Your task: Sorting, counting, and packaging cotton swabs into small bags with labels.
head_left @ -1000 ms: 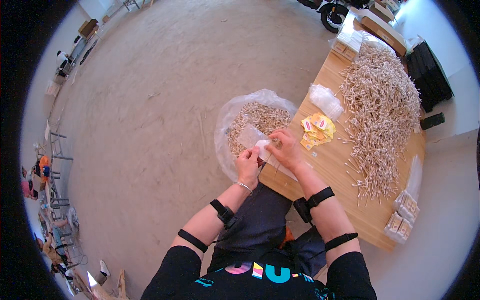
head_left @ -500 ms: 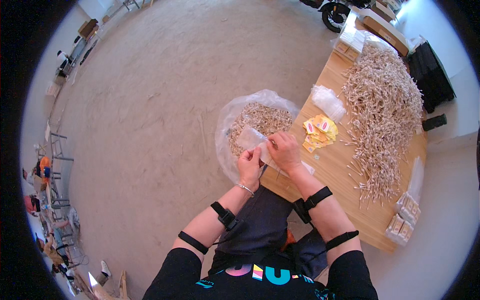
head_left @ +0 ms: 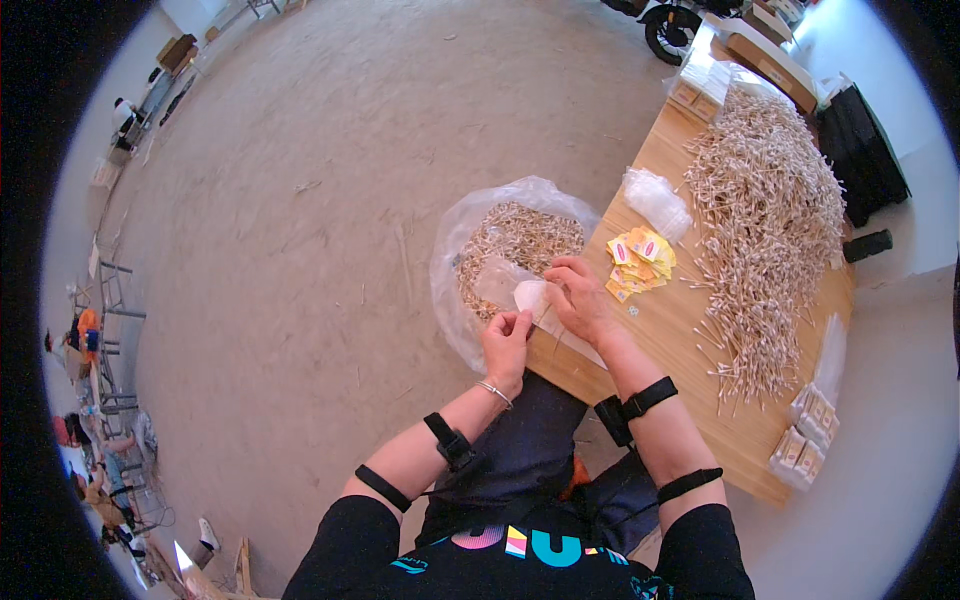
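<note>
A small clear plastic bag (head_left: 494, 279) with a white patch on it lies between my hands, above the table's near left corner. My left hand (head_left: 507, 346) is closed, thumb and fingers pinching the bag's near edge. At its right side is my right hand (head_left: 582, 305), fingers bent against the bag; whether they grip it is hard to make out. A pale flat strip lies on the table partly under the right hand. Yellow and white cards (head_left: 641, 262) form a pile just beyond that hand. Behind them rests a stack of clear plastic bags (head_left: 656, 203).
A big heap of cotton swabs (head_left: 768, 230) covers much of the wooden table (head_left: 668, 345). Left of the table stands a large clear sack (head_left: 452, 235) of more swabs. Packed bundles (head_left: 803, 450) sit at the right edge. Several people are at the far left.
My hands have drawn slightly apart: the left shifted nearer and a little right, the right moved slightly rightward. More of the bag's white patch shows between them.
</note>
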`<state>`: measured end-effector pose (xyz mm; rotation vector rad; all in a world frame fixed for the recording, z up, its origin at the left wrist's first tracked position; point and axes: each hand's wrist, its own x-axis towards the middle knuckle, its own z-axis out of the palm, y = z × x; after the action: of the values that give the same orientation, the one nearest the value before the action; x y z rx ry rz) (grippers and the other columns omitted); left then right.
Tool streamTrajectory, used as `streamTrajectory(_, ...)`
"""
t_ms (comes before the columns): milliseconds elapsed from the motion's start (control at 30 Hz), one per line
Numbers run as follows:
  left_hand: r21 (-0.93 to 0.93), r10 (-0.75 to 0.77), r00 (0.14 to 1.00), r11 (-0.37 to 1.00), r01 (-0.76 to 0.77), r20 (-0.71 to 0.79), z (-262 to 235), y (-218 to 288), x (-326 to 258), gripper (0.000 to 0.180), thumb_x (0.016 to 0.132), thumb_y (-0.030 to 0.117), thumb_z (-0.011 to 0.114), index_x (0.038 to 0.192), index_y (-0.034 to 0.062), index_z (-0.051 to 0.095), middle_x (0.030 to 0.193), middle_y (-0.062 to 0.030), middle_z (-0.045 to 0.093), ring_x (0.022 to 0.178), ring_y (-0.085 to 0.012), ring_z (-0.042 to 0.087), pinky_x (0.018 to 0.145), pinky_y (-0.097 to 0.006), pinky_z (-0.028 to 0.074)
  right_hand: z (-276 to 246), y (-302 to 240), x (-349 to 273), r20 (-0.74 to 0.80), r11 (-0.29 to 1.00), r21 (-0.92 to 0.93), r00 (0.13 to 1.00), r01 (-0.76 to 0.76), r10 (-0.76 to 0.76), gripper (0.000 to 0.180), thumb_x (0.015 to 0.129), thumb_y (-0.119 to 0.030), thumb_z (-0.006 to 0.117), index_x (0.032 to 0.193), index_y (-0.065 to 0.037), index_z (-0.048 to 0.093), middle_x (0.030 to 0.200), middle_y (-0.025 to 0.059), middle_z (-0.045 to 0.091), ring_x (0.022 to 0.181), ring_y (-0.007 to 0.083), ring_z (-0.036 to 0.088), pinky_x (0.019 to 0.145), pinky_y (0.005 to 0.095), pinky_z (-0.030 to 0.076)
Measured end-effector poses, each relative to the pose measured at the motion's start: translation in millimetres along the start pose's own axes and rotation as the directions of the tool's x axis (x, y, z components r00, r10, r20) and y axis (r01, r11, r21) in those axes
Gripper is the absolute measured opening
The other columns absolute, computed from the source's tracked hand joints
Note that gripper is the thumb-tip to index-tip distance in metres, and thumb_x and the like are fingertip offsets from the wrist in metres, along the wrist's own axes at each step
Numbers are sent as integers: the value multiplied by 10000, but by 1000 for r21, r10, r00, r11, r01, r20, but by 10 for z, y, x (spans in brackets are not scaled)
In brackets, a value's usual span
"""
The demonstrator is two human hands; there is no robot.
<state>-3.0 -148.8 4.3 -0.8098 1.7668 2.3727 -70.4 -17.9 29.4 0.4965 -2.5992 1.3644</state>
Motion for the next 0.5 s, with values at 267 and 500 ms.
streamTrajectory(267,123,107,993,987,-101,-41,80,-50,-26,192,857,215,642,806,37,591,702,25,553,640,-60,471,599,-218,409,25,95,17,31,996,-41,997,-74,75,93,758,-116,591,801,-46,634,1010,119,594,1000,315,535,886,386,423)
streamTrajectory(500,111,78,996,991,-74,-31,88,10,28,204,854,220,646,781,43,577,697,27,535,637,-55,454,576,-220,382,44,28,47,-14,994,-47,995,-95,95,115,735,-150,591,755,-44,631,998,115,604,962,289,556,837,358,446)
